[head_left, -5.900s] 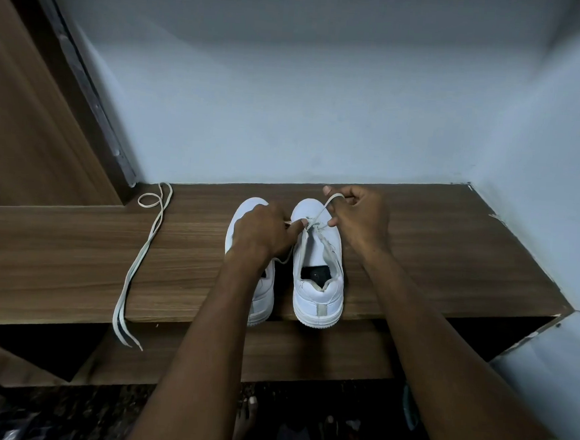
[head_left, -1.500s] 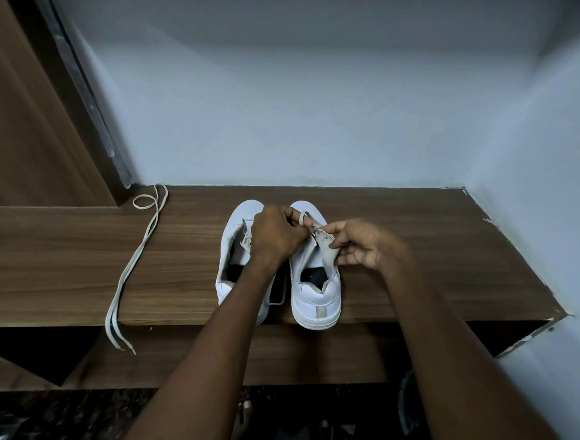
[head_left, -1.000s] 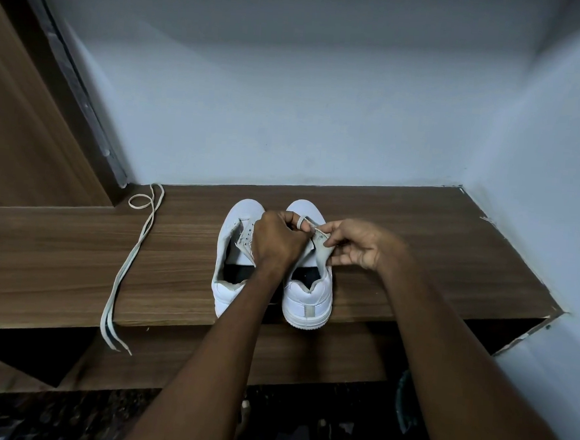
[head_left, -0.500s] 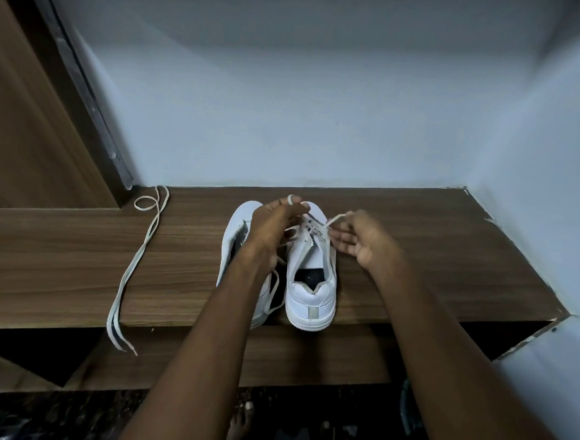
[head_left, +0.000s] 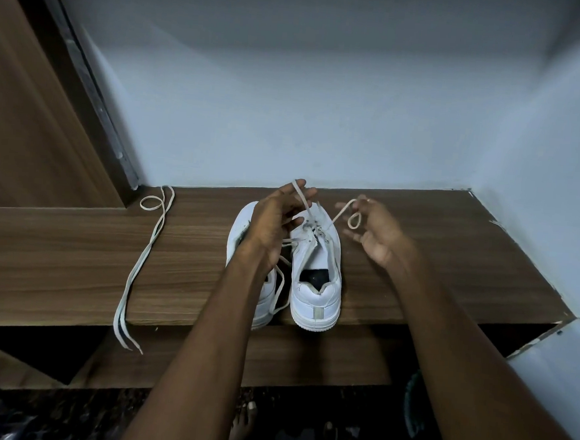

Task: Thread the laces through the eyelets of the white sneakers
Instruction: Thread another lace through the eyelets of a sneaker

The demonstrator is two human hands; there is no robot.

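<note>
Two white sneakers stand side by side on a wooden shelf (head_left: 450,265), heels toward me. The right sneaker (head_left: 314,290) has a lace (head_left: 316,223) running through its front eyelets. My left hand (head_left: 274,222) is raised above the toe area and pinches one end of that lace between its fingertips. My right hand (head_left: 377,232) is lifted to the right of the shoe and holds the other end, which curls in a small loop by the fingers. The left sneaker (head_left: 240,230) is mostly hidden behind my left arm.
A second loose lace (head_left: 141,261) lies on the shelf's left part, its ends hanging over the front edge. A wooden panel (head_left: 31,116) rises at the left. Pale walls close the shelf at the back and right. A lower shelf lies beneath.
Both hands have risen and spread apart, drawing the two lace ends up and out from the right sneaker. The right hand moved farther right.
</note>
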